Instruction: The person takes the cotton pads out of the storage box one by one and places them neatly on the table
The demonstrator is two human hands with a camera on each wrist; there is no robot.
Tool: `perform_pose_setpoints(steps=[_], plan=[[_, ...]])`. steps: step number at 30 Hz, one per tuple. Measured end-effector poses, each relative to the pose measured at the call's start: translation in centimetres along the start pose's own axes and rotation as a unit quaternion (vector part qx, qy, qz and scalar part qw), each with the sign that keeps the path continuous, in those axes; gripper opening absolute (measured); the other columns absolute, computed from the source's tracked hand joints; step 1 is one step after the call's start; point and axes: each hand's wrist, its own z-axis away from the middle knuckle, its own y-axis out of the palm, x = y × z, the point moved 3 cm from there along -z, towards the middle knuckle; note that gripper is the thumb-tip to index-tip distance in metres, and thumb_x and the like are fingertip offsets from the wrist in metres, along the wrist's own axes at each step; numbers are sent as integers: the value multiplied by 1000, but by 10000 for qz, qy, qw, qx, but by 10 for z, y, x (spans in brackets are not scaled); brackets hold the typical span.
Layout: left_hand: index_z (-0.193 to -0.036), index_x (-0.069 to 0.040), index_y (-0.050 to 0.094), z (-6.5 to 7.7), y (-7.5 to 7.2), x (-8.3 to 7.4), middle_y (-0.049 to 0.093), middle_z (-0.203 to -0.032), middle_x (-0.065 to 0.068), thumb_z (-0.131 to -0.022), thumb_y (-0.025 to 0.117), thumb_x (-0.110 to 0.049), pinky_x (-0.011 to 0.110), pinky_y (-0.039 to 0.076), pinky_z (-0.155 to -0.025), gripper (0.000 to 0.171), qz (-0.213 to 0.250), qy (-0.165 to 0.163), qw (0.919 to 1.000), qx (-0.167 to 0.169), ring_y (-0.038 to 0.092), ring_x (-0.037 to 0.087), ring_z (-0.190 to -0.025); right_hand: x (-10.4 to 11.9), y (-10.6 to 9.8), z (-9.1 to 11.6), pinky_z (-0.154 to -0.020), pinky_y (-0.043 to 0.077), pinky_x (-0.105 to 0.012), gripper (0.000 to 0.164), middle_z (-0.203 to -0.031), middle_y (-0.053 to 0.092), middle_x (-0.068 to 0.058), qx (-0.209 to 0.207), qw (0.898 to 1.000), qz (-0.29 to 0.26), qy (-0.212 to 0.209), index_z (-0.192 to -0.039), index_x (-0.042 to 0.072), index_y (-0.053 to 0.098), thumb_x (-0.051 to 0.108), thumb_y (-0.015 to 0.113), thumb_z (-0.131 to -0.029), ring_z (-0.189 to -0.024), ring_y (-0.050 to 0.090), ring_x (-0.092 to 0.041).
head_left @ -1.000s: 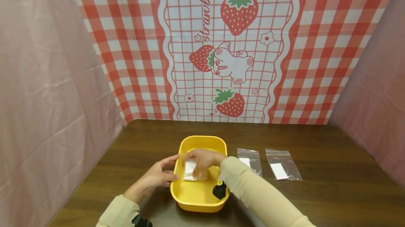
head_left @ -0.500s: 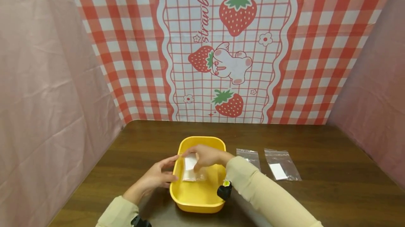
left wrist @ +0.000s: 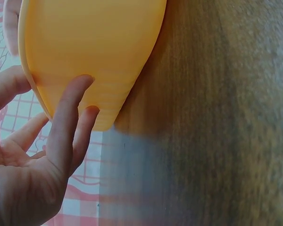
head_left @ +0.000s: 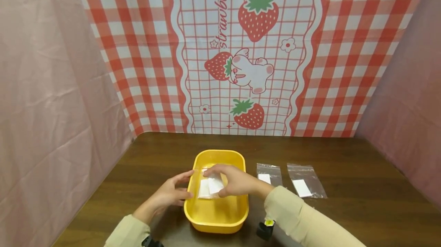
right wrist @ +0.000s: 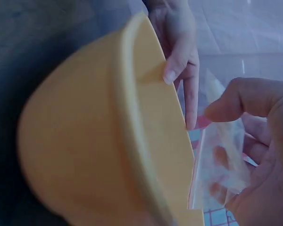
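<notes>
A yellow plastic bin (head_left: 216, 216) stands on the table in the head view. My left hand (head_left: 170, 191) holds its left rim, with fingers on both sides of the wall in the left wrist view. Over the bin, my right hand (head_left: 234, 180) grips a clear zip bag (right wrist: 226, 150) between thumb and fingers; a white card (head_left: 216, 183) shows in it. Just left of that card, another white piece in clear plastic (head_left: 204, 189) shows inside the bin, partly covered by the held bag.
Right of the bin, two clear zip bags lie flat on the brown table (head_left: 361, 185): a nearer bag (head_left: 269, 173) and a farther bag (head_left: 306, 180), each with a white card. A strawberry-print cloth (head_left: 255, 78) hangs behind, with pink curtains (head_left: 51, 105) at the sides.
My right hand has drawn back rightward with the zip bag, and its forearm has swung to the right. The left hand has stayed at the bin's rim.
</notes>
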Motion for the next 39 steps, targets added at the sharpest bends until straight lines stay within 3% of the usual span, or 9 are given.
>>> perform_pose_setpoints(steps=[5,11,18,23,28,34,39], plan=[[-143,-1,33,0,1,0,36,-134,29,-79,66,3,43,54,-72,72,12,-26,10000,-15,57,29,-101,3,-4,19,-105,28,-41,56,-132,51,1,-174,9996,-164,-126,-123,13,58,0,71,-69,-125,40,-18],[-143,-1,32,-1,2,0,36,-133,28,-80,64,4,43,54,-71,71,-10,-78,10000,6,57,31,-102,4,-7,45,-102,33,-43,57,-130,52,3,-666,9975,-43,-242,-123,14,58,2,72,-69,-123,43,-19],[-143,-1,32,-1,2,0,35,-134,29,-81,64,4,43,54,-72,70,-57,-148,9999,14,57,33,-104,2,-7,80,-100,36,-40,62,-130,52,-1,-1245,9885,110,-852,-123,12,58,-4,69,-64,-121,45,-23],[-143,-1,31,-1,2,-2,35,-134,30,-81,65,4,43,54,-71,71,-108,-136,9998,-17,57,33,-103,1,-9,102,-97,40,-35,67,-131,51,-4,-1430,9825,248,-1169,-124,13,56,-7,67,-61,-120,46,-23],[-143,0,30,-1,2,-2,35,-133,30,-81,65,4,44,54,-71,72,-127,-102,9999,31,57,32,-102,-7,-8,125,-97,38,-30,72,-131,51,-4,-1638,9784,436,-1185,-123,15,56,-8,67,-56,-120,46,-21],[-143,0,30,-1,1,-1,36,-133,29,-80,65,4,43,54,-71,72,-149,-114,9998,19,58,32,-102,-21,-13,153,-82,44,-26,77,-132,50,-8,-1823,9731,777,-1175,-125,17,55,-9,67,-54,-120,45,-19],[-143,-1,31,-3,1,-1,37,-133,28,-80,65,4,44,54,-72,72,-143,-136,9998,38,57,32,-103,-38,-19,175,-92,35,-21,79,-131,50,-8,-1875,9674,1131,-1275,-125,16,54,-7,68,-51,-124,41,-18]])
